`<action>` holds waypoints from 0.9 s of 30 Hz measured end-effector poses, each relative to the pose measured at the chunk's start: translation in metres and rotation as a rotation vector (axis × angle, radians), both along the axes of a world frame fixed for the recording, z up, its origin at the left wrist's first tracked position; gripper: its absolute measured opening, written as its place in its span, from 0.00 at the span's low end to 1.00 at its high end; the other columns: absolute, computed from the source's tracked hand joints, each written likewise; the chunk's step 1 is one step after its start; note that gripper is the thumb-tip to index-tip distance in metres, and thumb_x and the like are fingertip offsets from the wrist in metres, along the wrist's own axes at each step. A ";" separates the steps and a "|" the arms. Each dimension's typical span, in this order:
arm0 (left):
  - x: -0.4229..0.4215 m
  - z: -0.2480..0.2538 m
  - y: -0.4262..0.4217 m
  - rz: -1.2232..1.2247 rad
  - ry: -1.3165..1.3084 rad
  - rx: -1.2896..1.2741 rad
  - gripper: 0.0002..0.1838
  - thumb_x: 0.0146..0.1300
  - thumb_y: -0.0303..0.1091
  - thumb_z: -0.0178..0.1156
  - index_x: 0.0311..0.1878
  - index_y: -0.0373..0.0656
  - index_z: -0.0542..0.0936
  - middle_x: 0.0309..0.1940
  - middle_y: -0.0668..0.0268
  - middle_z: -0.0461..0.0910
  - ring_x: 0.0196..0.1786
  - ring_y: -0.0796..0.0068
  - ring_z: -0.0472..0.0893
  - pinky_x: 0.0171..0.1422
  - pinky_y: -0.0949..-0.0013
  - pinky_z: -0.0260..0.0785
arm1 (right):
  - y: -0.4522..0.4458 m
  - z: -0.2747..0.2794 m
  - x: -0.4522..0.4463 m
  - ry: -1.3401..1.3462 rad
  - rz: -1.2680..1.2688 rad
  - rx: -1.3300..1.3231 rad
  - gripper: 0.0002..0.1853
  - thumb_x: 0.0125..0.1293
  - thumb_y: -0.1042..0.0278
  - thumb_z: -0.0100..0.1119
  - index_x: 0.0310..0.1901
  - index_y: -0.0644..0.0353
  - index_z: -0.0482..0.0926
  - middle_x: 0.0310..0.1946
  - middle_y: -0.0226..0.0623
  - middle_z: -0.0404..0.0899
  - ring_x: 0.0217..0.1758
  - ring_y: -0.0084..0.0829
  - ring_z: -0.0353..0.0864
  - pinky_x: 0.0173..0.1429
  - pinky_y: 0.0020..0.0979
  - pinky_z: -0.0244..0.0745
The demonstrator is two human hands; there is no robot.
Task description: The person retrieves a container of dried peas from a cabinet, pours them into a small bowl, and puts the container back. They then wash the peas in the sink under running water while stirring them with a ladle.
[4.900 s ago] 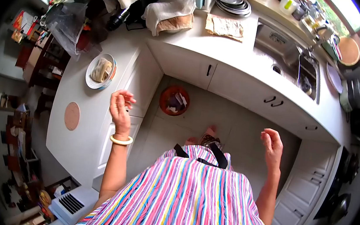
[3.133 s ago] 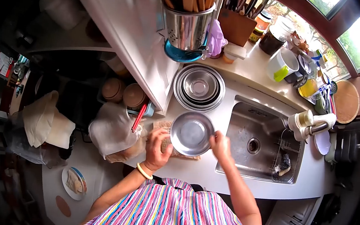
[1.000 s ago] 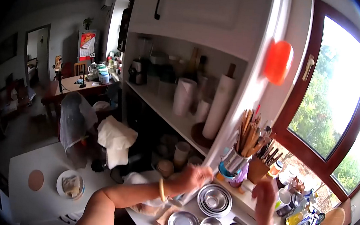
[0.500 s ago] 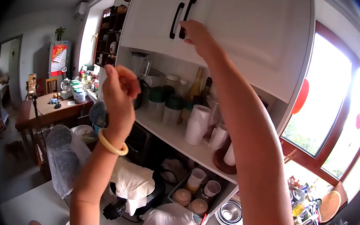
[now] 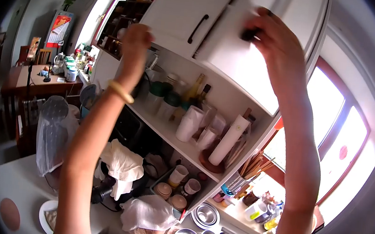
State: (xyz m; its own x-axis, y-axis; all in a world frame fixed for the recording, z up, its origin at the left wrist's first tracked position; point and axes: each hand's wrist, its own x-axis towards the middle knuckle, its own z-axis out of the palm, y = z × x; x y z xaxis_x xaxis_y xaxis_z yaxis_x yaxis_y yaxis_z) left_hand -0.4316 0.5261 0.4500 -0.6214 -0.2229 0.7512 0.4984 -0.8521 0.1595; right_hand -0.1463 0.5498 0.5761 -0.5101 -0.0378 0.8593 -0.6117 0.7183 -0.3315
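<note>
- Cupboard door, the right one of the overhead pair, looks partly open to me; I'd call its opening begun but not complete.
- Right hand has its fingers closed around that door's black handle, as far as the blur lets me judge.
- Left hand is raised near the left door; I can't tell its grip through the blur, and see nothing in it.
- Left door looks closed from my end; neither interior shows.
- Steel bowls sit below, untouched.
</note>
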 end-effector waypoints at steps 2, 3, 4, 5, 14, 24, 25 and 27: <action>0.030 0.014 0.029 -0.014 0.001 -0.050 0.06 0.66 0.30 0.50 0.34 0.42 0.76 0.25 0.69 0.77 0.29 0.80 0.76 0.31 0.74 0.66 | -0.005 0.003 0.038 -0.033 0.087 -0.025 0.15 0.70 0.66 0.51 0.51 0.69 0.74 0.37 0.34 0.80 0.41 0.25 0.78 0.52 0.27 0.71; 0.039 0.015 0.045 -0.015 0.114 -0.006 0.06 0.66 0.30 0.50 0.35 0.42 0.76 0.25 0.67 0.78 0.29 0.79 0.76 0.32 0.73 0.67 | -0.004 0.003 0.056 -0.012 0.122 -0.058 0.16 0.69 0.69 0.51 0.53 0.71 0.71 0.38 0.37 0.79 0.43 0.27 0.78 0.55 0.30 0.70; 0.030 0.018 0.078 0.156 0.124 -0.071 0.05 0.65 0.30 0.51 0.36 0.42 0.76 0.26 0.65 0.79 0.30 0.76 0.77 0.34 0.70 0.69 | 0.002 0.004 0.073 -0.001 0.173 -0.082 0.14 0.68 0.71 0.50 0.51 0.71 0.74 0.43 0.40 0.77 0.45 0.28 0.77 0.56 0.31 0.69; 0.049 0.018 0.088 0.207 0.099 -0.113 0.05 0.65 0.32 0.53 0.35 0.42 0.75 0.28 0.62 0.80 0.33 0.67 0.80 0.38 0.65 0.72 | 0.004 0.004 0.088 0.016 0.182 -0.091 0.13 0.67 0.71 0.51 0.50 0.69 0.74 0.41 0.37 0.76 0.43 0.26 0.76 0.55 0.30 0.69; 0.129 0.038 0.183 0.450 0.239 -0.724 0.58 0.46 0.55 0.71 0.74 0.43 0.47 0.67 0.41 0.54 0.68 0.41 0.60 0.68 0.47 0.57 | -0.015 -0.012 0.155 0.209 -0.162 -0.030 0.12 0.65 0.67 0.54 0.48 0.59 0.75 0.36 0.26 0.76 0.43 0.19 0.75 0.53 0.25 0.69; 0.138 0.083 0.251 0.447 0.153 -0.781 0.70 0.39 0.52 0.77 0.75 0.52 0.33 0.66 0.33 0.51 0.61 0.33 0.67 0.63 0.38 0.58 | 0.006 -0.007 0.166 0.178 -0.064 0.021 0.18 0.72 0.65 0.48 0.59 0.62 0.72 0.51 0.29 0.78 0.52 0.21 0.76 0.62 0.26 0.67; 0.132 0.084 0.254 0.463 0.171 -0.711 0.70 0.39 0.52 0.77 0.75 0.52 0.34 0.66 0.33 0.52 0.61 0.33 0.67 0.64 0.39 0.59 | 0.010 -0.005 0.166 0.193 -0.068 0.075 0.18 0.72 0.66 0.48 0.59 0.62 0.72 0.51 0.29 0.77 0.52 0.21 0.75 0.62 0.27 0.67; 0.125 0.077 0.254 0.424 0.162 -0.606 0.69 0.40 0.50 0.77 0.75 0.50 0.35 0.65 0.33 0.53 0.62 0.35 0.66 0.65 0.43 0.59 | 0.018 -0.003 0.166 0.218 -0.069 0.183 0.17 0.73 0.67 0.47 0.58 0.63 0.73 0.51 0.30 0.77 0.52 0.22 0.75 0.62 0.28 0.67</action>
